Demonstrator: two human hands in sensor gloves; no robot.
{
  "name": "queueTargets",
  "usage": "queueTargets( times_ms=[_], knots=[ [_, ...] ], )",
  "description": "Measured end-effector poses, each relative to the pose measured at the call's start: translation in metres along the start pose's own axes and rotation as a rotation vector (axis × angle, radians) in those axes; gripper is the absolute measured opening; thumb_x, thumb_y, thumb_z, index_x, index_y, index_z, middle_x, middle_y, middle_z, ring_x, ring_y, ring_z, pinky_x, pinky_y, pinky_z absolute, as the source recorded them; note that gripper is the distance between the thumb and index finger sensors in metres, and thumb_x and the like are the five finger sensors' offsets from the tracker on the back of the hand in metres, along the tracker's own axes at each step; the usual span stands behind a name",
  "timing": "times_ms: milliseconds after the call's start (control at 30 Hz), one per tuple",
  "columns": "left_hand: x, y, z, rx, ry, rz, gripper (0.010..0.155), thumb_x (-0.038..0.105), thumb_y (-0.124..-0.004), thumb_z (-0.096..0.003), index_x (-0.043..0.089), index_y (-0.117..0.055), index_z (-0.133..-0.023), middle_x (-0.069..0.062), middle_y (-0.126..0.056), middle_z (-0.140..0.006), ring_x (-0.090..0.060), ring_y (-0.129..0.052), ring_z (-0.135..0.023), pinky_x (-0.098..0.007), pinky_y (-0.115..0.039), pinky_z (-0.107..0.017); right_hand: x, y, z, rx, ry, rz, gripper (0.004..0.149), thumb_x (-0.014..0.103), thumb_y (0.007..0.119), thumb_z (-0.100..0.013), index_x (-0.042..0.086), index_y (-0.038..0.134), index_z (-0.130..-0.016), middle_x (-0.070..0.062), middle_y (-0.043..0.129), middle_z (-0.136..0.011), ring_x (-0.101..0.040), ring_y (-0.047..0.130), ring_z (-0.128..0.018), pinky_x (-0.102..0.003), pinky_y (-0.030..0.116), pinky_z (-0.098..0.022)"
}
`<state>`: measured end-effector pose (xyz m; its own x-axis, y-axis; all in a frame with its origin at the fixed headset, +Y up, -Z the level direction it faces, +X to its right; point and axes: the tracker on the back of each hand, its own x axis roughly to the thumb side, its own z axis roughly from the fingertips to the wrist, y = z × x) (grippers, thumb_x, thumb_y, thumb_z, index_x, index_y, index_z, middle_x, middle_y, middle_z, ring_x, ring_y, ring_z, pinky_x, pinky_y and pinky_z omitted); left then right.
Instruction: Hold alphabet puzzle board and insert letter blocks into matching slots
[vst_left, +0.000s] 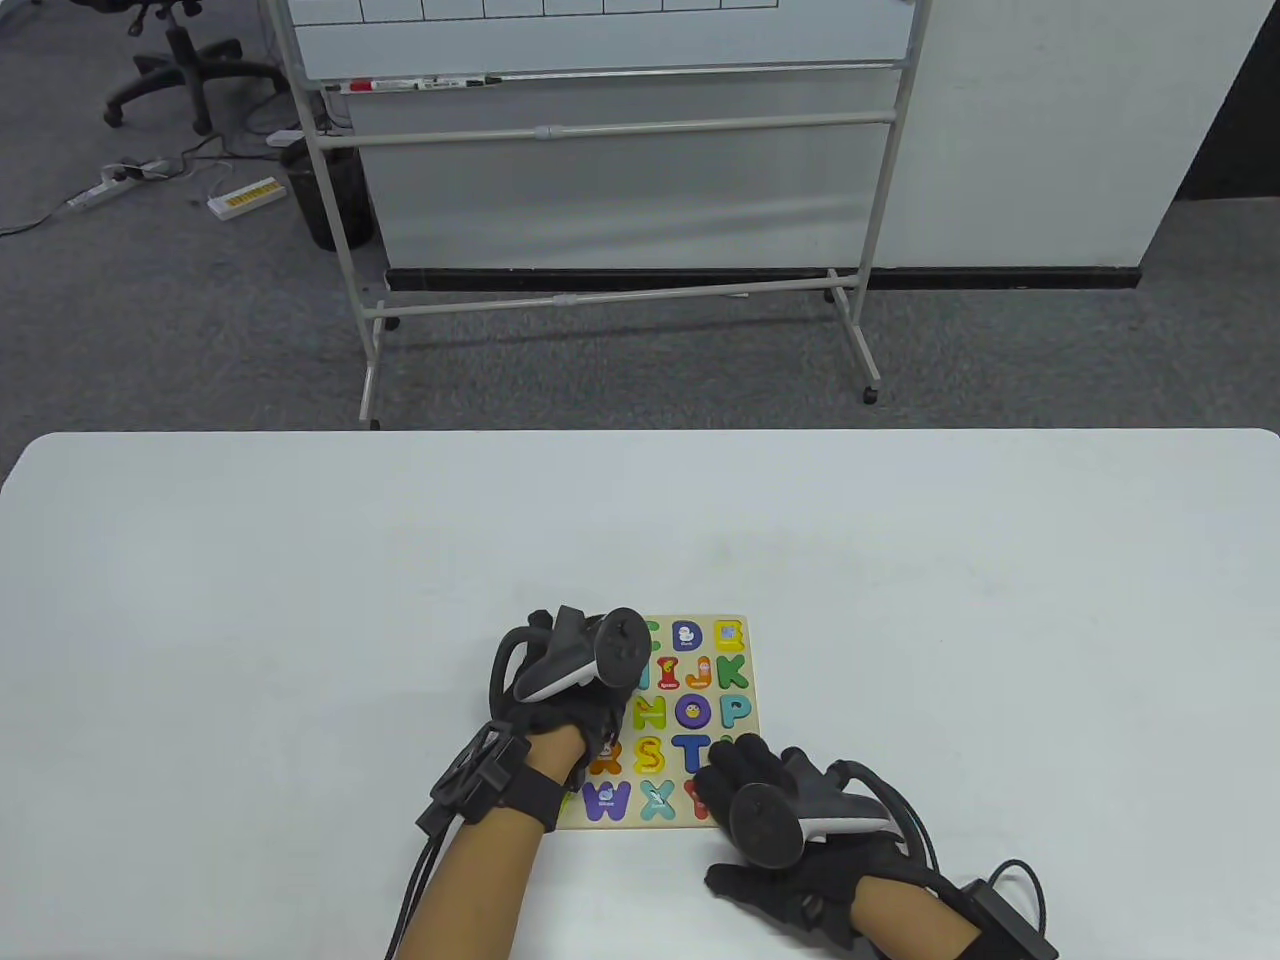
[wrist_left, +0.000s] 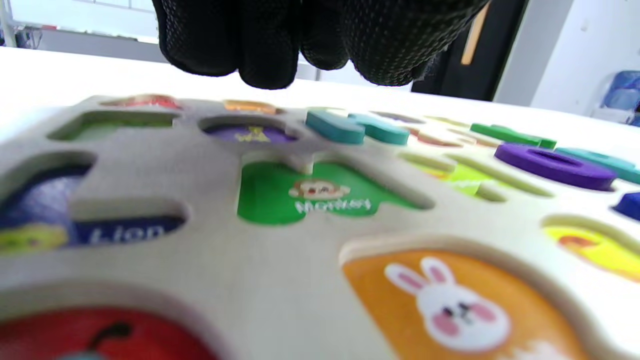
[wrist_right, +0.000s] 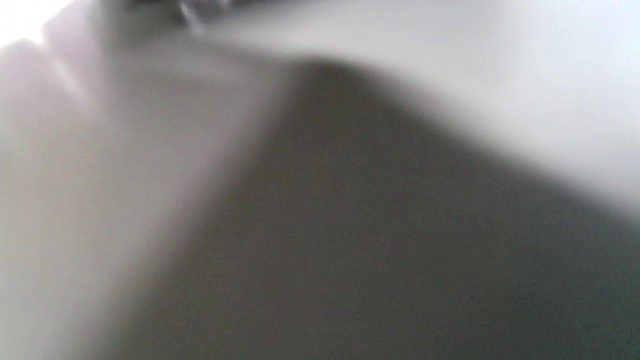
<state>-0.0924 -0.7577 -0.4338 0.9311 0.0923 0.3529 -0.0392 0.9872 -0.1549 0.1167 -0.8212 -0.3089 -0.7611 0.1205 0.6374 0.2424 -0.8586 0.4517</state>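
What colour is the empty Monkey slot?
Green, with a monkey picture; the Monkey slot shows best in the left wrist view.

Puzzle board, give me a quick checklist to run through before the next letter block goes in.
1. Puzzle board flat on the table: ok.
2. Left hand steadying the board: ok, it rests over the board's left side.
3. Open slots left to fill: ok, the Monkey slot and the rabbit slot are empty.
4. Right hand holding a letter block: cannot tell; its fingers lie over the board's lower right corner, and the right wrist view is blurred.
5. Seated letters flush: cannot tell; the purple O sits in its slot, the rest is too blurred.
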Motion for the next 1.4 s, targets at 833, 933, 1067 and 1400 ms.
queueTargets(
  times_ms=[833, 933, 1067, 1400],
  knots=[
    [-0.026, 0.035, 0.130, 0.136, 0.107, 0.024, 0.078, 0.051, -0.069, -0.0541, 0.016, -0.038, -0.116, -0.025, -0.035, -0.119, -0.057, -0.039, -0.109, -0.081, -0.019, -0.065, -0.001, 0.000, 0.000, -0.003, 0.002, -0.004, 0.090, 0.071, 0.035, -0.054, 0.020, -0.018, -0.106, -0.012, -0.024, -0.110, -0.038, -0.021, -0.103, -0.063, 0.004, -0.071],
    [-0.027, 0.032, 0.147, 0.138, 0.131, 0.012, 0.078, 0.052, -0.068, -0.0544, 0.016, -0.037, -0.116, -0.025, -0.033, -0.120, -0.058, -0.036, -0.109, -0.082, -0.018, -0.065, -0.001, 0.000, 0.000, -0.002, 0.002, -0.005, 0.090, 0.071, 0.035, -0.054, 0.020, -0.018, -0.106, -0.012, -0.025, -0.110, -0.037, -0.021, -0.103, -0.063, 0.004, -0.071],
    [-0.025, 0.025, 0.161, 0.144, 0.141, 0.018, 0.079, 0.053, -0.068, -0.0545, 0.016, -0.036, -0.117, -0.025, -0.031, -0.120, -0.058, -0.034, -0.110, -0.082, -0.018, -0.065, -0.001, 0.000, 0.000, -0.002, 0.003, -0.005, 0.090, 0.071, 0.035, -0.054, 0.020, -0.018, -0.106, -0.012, -0.025, -0.110, -0.038, -0.021, -0.103, -0.063, 0.004, -0.071],
    [-0.023, 0.013, 0.160, 0.111, 0.126, 0.047, 0.080, 0.053, -0.067, -0.0547, 0.016, -0.033, -0.117, -0.025, -0.029, -0.120, -0.059, -0.032, -0.109, -0.081, -0.018, -0.065, -0.001, -0.002, 0.001, -0.022, 0.010, -0.009, 0.089, 0.071, 0.037, -0.054, 0.021, -0.015, -0.107, -0.011, -0.022, -0.111, -0.037, -0.018, -0.104, -0.063, 0.006, -0.072]
  ],
)
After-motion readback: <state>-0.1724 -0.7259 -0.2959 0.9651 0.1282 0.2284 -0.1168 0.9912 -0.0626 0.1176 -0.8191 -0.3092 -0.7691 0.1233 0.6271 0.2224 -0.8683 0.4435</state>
